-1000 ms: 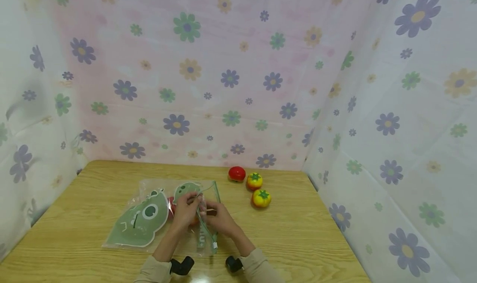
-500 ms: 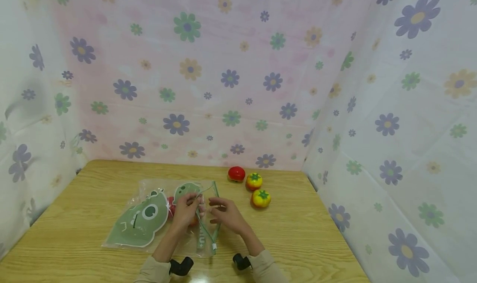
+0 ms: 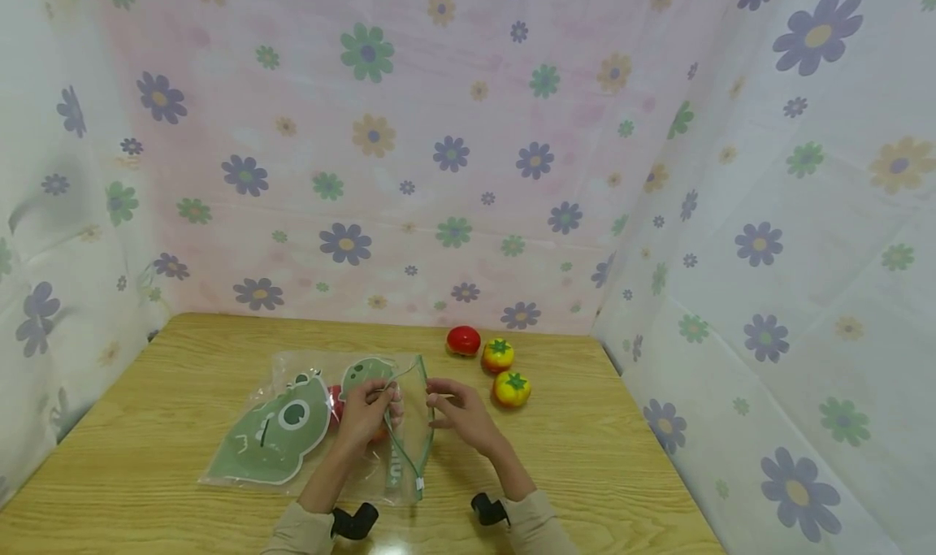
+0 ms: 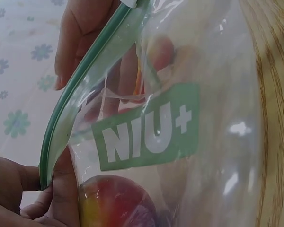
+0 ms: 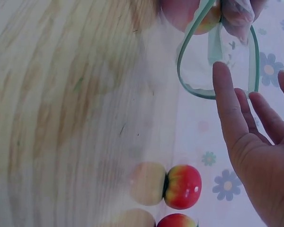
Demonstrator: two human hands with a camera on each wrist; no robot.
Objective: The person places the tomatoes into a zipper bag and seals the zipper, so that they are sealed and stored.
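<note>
A clear zip bag (image 3: 281, 437) with green cartoon prints lies on the table, its green-edged mouth gaping to the right. My left hand (image 3: 366, 413) pinches one edge of that mouth between thumb and fingers; the left wrist view shows this grip on the green zip strip (image 4: 61, 111) closely. Inside the bag, behind the plastic, is a red-and-yellow toy fruit (image 4: 114, 201). My right hand (image 3: 470, 417) is at the mouth's right edge, fingers loosely extended and holding nothing. In the right wrist view, the fingertips of the right hand (image 5: 262, 146) are beside the green rim (image 5: 181, 71).
Behind and right of the bag stand a red toy fruit (image 3: 464, 340) and two yellow-red toy fruits with green leaf tops, one farther back (image 3: 498, 355) and one nearer (image 3: 511, 390). The wooden table (image 3: 585, 457) is bordered by flower-patterned cloth (image 3: 409, 279). A white slider (image 3: 420, 483) sits at the zip's near end.
My right hand has drawn back rightward out of the bag's mouth, with its fingers spreading. My left hand keeps its pinch in the same place. The fruits on the table have stayed put.
</note>
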